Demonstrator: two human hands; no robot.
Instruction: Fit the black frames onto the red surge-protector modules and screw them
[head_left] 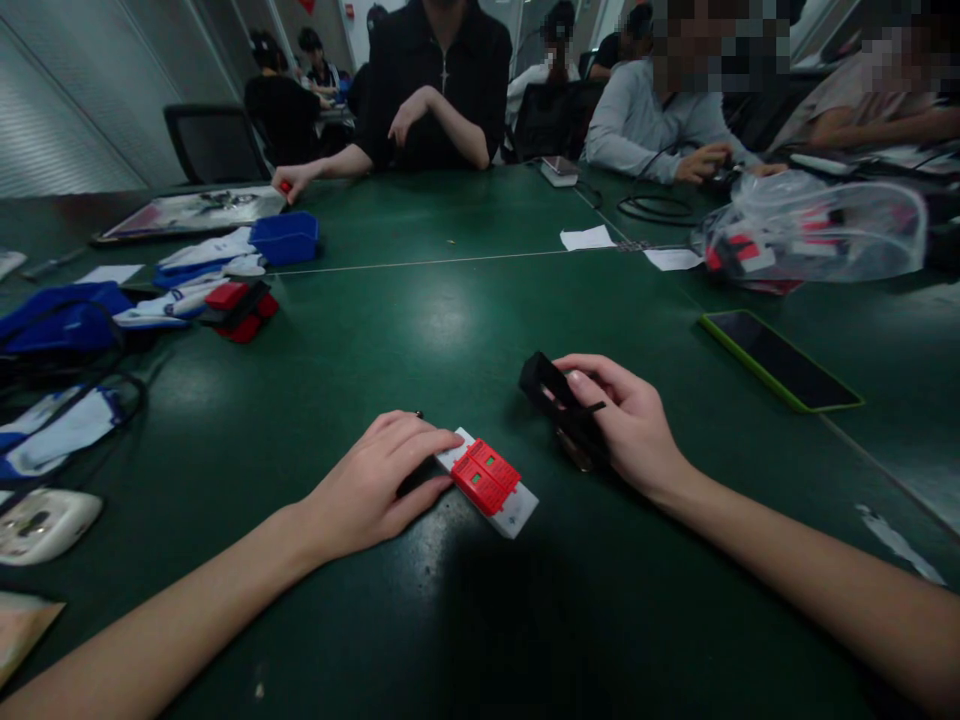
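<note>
Left of the red-and-white module, and farther from the wearer, a red-and-black block lies on the green table. The left hand meets the module's left end, index fingertip touching it and thumb just beside; whether they pinch it, I cannot tell. Right of the module, apart from it, the right hand's fingers grip a black device; farther right lies a phone.

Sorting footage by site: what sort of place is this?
Probably a shared office or workroom: a large green table, a dark-backed office-style chair at its far side, and several people seated beyond.
</note>
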